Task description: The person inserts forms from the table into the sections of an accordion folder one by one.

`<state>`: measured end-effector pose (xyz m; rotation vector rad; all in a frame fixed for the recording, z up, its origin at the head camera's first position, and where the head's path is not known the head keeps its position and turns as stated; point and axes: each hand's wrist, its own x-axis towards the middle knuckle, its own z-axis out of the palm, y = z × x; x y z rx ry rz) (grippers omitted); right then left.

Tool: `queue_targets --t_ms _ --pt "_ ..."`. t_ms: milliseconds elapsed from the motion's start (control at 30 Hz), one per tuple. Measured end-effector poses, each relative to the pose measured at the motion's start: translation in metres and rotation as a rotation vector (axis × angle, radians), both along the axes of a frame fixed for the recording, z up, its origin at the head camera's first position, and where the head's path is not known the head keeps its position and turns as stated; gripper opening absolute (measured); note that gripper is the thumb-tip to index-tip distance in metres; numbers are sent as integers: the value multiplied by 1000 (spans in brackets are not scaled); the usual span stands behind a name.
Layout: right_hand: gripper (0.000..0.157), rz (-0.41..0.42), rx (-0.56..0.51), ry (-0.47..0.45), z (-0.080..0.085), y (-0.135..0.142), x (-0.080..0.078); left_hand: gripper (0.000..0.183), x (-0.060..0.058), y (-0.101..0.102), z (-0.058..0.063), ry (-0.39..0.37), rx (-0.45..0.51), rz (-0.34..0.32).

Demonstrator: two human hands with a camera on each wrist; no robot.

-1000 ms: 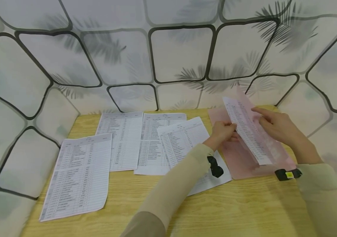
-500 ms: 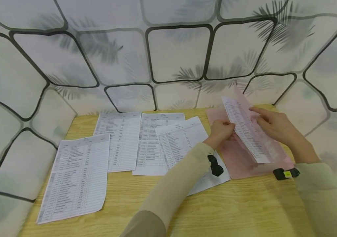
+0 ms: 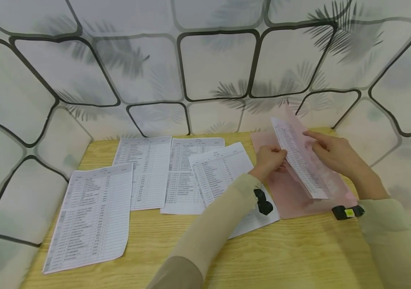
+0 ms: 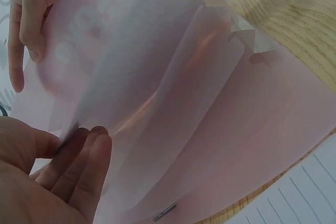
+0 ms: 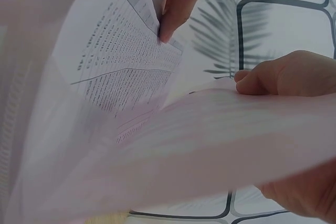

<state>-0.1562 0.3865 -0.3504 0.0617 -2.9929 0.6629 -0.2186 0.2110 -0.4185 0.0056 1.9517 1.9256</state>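
Note:
On the right of the head view, a pink translucent folder (image 3: 285,196) lies spread with its right side raised. A printed sheet (image 3: 295,160) sits partly within it, tilted. My left hand (image 3: 270,160) pinches the sheet's left edge between thumb and fingers; the left wrist view shows this grip (image 4: 68,166) from behind. Whether folder film is caught in that pinch too, I cannot tell. My right hand (image 3: 339,156) holds the folder's raised edge, thumb on one side and fingers on the other, as the right wrist view shows (image 5: 289,74).
Several printed list sheets lie on the wood-grain table (image 3: 154,249): one at left (image 3: 89,216), two behind it, and a tilted one (image 3: 223,168) near the folder, partly under my left sleeve (image 3: 209,224). Patterned cloth walls (image 3: 219,68) enclose the back and sides.
Both hands keep their grips on the sheet and folder almost unmoved. The whole head view has shifted slightly; the papers stay where they were.

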Motion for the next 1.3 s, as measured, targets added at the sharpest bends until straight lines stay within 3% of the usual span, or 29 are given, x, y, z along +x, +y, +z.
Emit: queue_targets --t_ms 267,733,1033,1300 --pt "47 1 -1 -9 -1 -2 -1 17 -3 2 -3 -11 -37 17" --pt "47 -2 -10 -20 1 -5 -3 20 -5 2 -3 -19 -10 41" --pt "48 -16 -9 -42 -1 -4 -3 13 -5 -6 -4 -24 112 12" --pt "48 -9 -8 -39 -2 -3 -3 22 -17 -34 -14 -22 130 -102"
